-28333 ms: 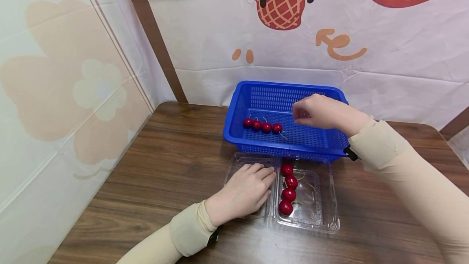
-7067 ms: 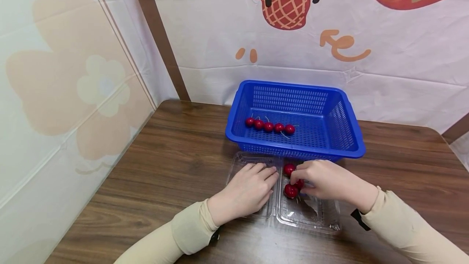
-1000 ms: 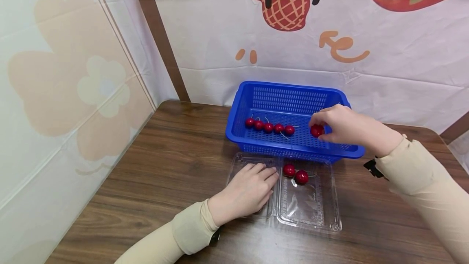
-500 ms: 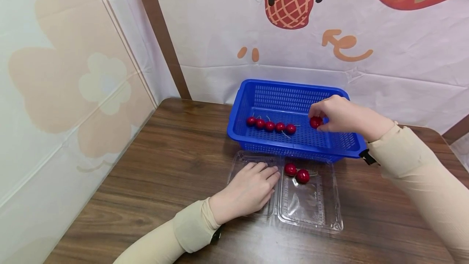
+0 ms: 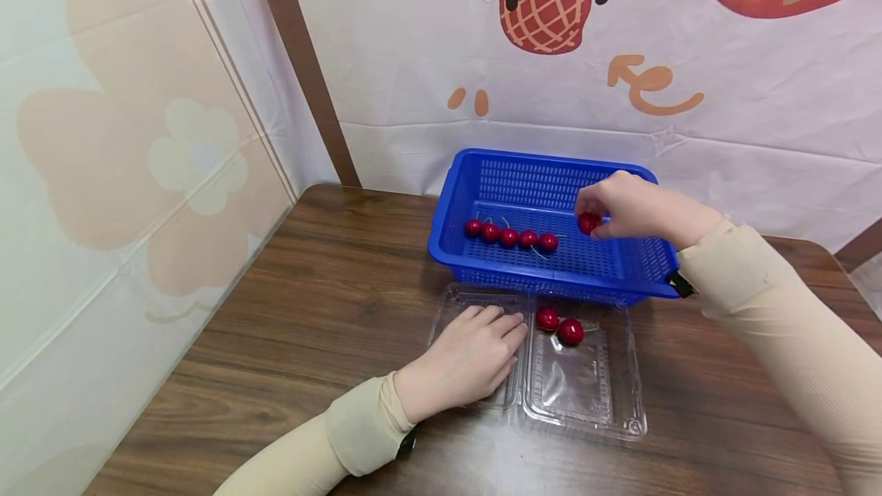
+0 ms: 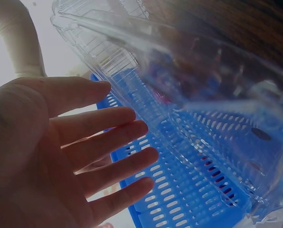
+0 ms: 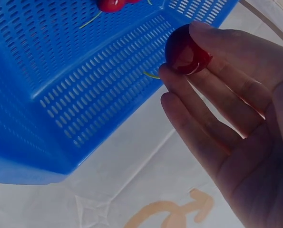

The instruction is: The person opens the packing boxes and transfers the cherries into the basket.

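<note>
In the head view my right hand (image 5: 630, 207) is over the right part of the blue basket (image 5: 441, 239), pinching a red cherry (image 5: 589, 223) between thumb and fingertips. The right wrist view shows that cherry (image 7: 184, 51) close up, with a thin green stem beside it. Several cherries (image 5: 508, 236) lie in a row on the basket floor. My left hand (image 5: 465, 354) rests, fingers extended, on the left half of the clear plastic clamshell box (image 5: 623, 396). Two cherries (image 5: 570, 332) lie at the far end of the box's right half.
The basket stands behind the open box on a brown wooden table (image 5: 296, 312). A white printed cloth (image 5: 386, 60) hangs directly behind the table, and another flowered one is on the left.
Since the earliest frames, the basket row has gained a cherry and the box holds fewer. Over the last second my right hand carries its cherry leftward and back; my left hand stays put.
</note>
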Demonstrator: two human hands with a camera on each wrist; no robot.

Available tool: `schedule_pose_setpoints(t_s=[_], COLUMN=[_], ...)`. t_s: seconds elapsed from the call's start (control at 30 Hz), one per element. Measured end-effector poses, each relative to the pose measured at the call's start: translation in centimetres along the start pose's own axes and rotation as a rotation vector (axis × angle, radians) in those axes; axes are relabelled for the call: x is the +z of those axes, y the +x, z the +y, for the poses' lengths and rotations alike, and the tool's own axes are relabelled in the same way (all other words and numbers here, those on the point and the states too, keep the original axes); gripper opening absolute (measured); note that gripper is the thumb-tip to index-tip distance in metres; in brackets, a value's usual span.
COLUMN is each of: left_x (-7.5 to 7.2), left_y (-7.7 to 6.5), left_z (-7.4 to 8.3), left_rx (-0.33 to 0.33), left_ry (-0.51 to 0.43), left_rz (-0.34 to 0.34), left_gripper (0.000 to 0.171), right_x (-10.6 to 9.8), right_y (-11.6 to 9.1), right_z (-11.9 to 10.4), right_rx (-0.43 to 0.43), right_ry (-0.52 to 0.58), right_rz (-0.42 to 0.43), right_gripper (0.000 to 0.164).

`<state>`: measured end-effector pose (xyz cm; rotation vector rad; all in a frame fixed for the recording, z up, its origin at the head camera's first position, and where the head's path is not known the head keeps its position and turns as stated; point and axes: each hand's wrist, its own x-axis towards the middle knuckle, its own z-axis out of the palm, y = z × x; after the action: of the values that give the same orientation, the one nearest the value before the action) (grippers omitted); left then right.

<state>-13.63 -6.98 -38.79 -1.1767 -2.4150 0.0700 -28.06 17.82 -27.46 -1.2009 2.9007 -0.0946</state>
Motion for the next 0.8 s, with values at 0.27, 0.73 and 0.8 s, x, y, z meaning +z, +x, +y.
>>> schedule_pose_setpoints(t_s=[0.27, 0.73, 0.8], left_x=[-0.1, -0.1, -0.2], left_y=[0.0, -0.1, 0.0], left_z=[0.0, 0.0, 0.0], left_rx=[0.0, 0.008, 0.007], left_ry=[0.0, 0.003, 0.001], left_rz=[-0.004, 0.003, 0.003], left_gripper=[0.039, 0.038, 0.038], right_x=[0.4, 1.1, 1.2], right_y=[0.6, 2.1, 2.3], right_z=[0.4, 1.1, 1.2], right_rx=[0.05, 0.072, 0.079], right_ry=[0.028, 0.069, 0.071], right_rz=[-0.037, -0.087, -0.092], right_gripper=[0.028, 0.028, 0.028])
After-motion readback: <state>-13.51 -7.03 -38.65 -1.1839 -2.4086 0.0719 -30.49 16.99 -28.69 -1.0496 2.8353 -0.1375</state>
